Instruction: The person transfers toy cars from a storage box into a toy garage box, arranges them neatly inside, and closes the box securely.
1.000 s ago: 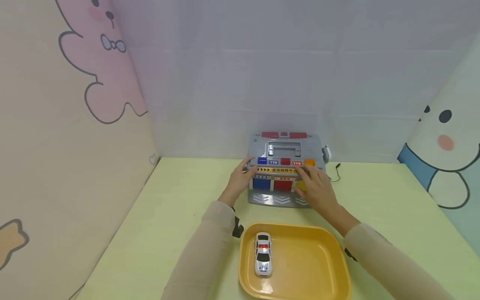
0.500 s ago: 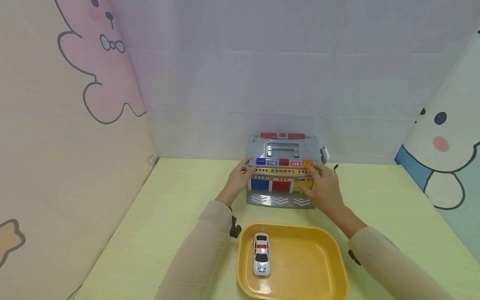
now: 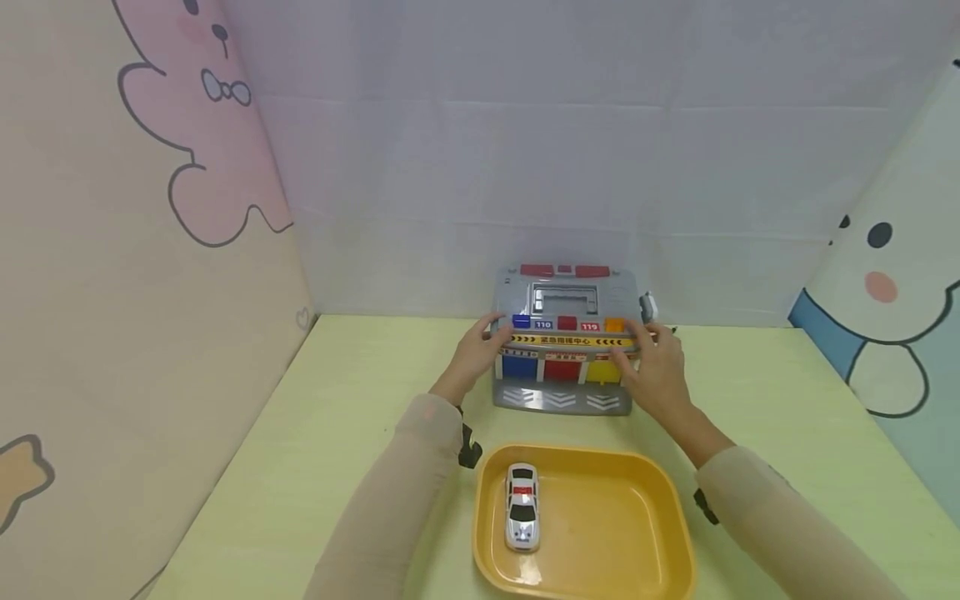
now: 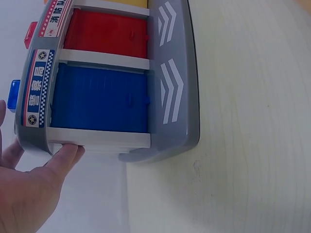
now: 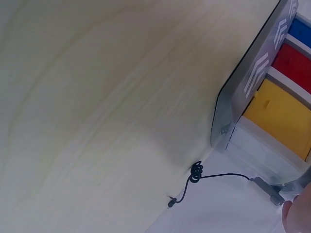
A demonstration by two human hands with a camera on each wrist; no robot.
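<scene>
A grey toy garage (image 3: 566, 367) stands at the back of the table, with blue, red and yellow doors and small coloured blocks along its roof edge. My left hand (image 3: 471, 358) grips its upper left corner; in the left wrist view, fingers (image 4: 63, 160) reach under the roof's overhang beside the blue door (image 4: 99, 99). At the upper right corner, my right hand (image 3: 656, 367) holds the roof edge, thumb in front near the yellow door (image 3: 603, 372). Only a bit of that hand shows in the right wrist view. All three doors are down.
A yellow tray (image 3: 600, 517) lies nearer, with a white toy police car (image 3: 522, 508) at its left side. A black cord (image 5: 196, 172), partly coiled, runs from a grey piece at the garage's right side. A pale curtain wall (image 3: 480, 167) rises behind.
My right hand has slid right along the garage's front, from over the yellow door to the right corner. My left hand stays at the left corner. The doors look the same.
</scene>
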